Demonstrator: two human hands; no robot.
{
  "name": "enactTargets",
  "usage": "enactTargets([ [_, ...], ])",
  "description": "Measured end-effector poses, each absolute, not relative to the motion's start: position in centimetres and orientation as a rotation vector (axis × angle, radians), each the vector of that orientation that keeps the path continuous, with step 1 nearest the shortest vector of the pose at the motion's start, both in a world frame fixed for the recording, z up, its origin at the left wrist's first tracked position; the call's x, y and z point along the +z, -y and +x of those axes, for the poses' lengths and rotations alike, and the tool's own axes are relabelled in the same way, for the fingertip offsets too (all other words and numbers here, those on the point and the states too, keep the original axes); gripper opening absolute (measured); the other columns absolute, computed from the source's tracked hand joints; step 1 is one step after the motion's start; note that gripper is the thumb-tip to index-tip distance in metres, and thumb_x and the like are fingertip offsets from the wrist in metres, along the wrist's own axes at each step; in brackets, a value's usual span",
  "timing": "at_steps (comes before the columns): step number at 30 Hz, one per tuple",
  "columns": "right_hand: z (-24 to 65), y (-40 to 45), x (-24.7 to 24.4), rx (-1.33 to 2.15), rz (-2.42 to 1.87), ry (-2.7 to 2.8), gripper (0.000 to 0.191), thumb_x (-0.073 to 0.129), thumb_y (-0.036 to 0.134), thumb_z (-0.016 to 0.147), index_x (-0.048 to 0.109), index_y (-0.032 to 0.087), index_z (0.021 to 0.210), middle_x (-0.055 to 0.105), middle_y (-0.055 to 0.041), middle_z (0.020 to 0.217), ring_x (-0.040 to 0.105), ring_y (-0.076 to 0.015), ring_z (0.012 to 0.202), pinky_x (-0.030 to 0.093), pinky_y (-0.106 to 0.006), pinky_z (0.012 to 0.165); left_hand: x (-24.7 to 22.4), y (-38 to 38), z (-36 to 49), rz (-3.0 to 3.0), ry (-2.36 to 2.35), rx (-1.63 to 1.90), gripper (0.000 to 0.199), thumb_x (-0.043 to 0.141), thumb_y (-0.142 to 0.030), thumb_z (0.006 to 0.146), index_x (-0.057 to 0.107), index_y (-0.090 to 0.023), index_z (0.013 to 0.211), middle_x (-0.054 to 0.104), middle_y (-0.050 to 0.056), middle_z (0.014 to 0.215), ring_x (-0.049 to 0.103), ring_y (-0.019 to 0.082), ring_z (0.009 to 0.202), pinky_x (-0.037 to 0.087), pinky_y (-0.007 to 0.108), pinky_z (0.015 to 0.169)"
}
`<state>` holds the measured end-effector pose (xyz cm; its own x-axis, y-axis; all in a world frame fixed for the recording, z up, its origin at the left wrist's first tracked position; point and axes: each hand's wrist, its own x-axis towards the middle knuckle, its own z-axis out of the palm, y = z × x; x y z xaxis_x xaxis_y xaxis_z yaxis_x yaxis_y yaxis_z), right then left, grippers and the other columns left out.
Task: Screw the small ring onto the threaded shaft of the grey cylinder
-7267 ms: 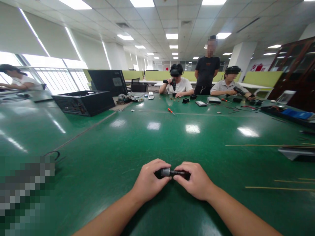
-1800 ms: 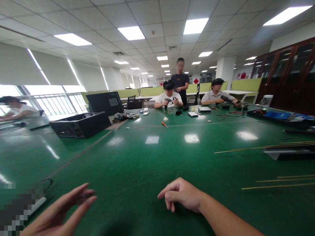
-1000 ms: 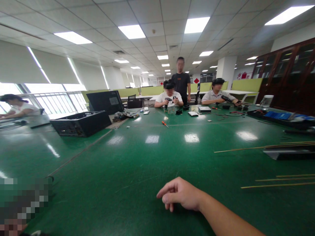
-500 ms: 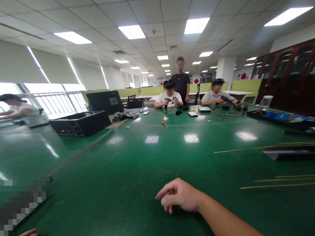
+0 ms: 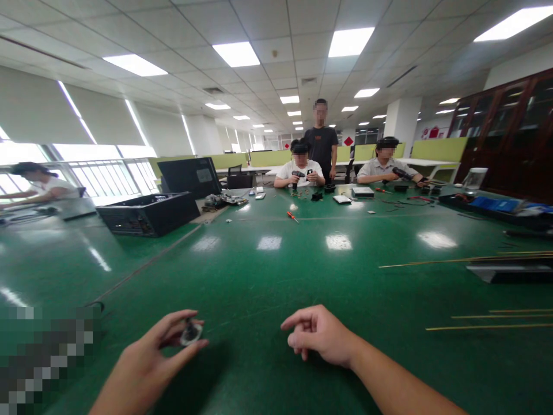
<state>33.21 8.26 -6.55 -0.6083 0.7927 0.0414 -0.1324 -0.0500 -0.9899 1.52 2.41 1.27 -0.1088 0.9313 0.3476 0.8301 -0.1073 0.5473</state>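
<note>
Between the thumb and fingers of my left hand (image 5: pixel 158 354) is a small round piece (image 5: pixel 191 334) with a pale rim and a dark centre, held above the green table (image 5: pixel 242 282) at the lower left. My right hand (image 5: pixel 317 337) is over the table at lower centre, its fingers loosely bent and apart, with nothing seen in them. A gap of bare green surface lies between the two hands.
Thin yellow rods (image 5: pixel 488 327) and a dark metal piece (image 5: pixel 510 272) lie at the right. An orange screwdriver (image 5: pixel 292 217) is farther off. A black case (image 5: pixel 149 216) stands at the left. Across the table, two people (image 5: pixel 300 170) sit with drills; another stands behind.
My left hand has come up from the lower left edge into view, with the small round piece in it. The view has shifted slightly; my right hand has barely moved.
</note>
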Motion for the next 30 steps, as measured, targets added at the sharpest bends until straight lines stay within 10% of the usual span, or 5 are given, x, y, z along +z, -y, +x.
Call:
enactTargets([
  [8, 35.0, -9.3, -7.4, 0.960, -0.889, 1.740, 0.051, 0.056, 0.001, 0.067, 0.060, 0.019, 0.115, 0.063, -0.0013, 0.094, 0.053, -0.0107, 0.067, 0.043, -0.023, 0.063, -2.0, -8.1, 14.4, 2.301, -1.303, 0.804, 0.028, 0.075, -0.025, 0.076, 0.072, -0.024, 0.103, 0.072, 0.004, 0.095, 0.064, 0.021, 0.090, 0.052, 0.034, 0.084],
  [30, 34.7, -8.8, -6.3, 0.772, -1.063, 1.965, 0.015, 0.068, 0.017, 0.077, 0.074, 0.020, 0.090, 0.070, -0.0018, 0.083, 0.063, -0.0168, 0.076, 0.044, -0.027, 0.072, -4.8, -8.7, 14.1, 2.232, -1.300, 0.920, 0.025, 0.082, -0.024, 0.071, 0.072, -0.024, 0.094, 0.074, -0.002, 0.086, 0.069, 0.016, 0.079, 0.050, 0.023, 0.074],
])
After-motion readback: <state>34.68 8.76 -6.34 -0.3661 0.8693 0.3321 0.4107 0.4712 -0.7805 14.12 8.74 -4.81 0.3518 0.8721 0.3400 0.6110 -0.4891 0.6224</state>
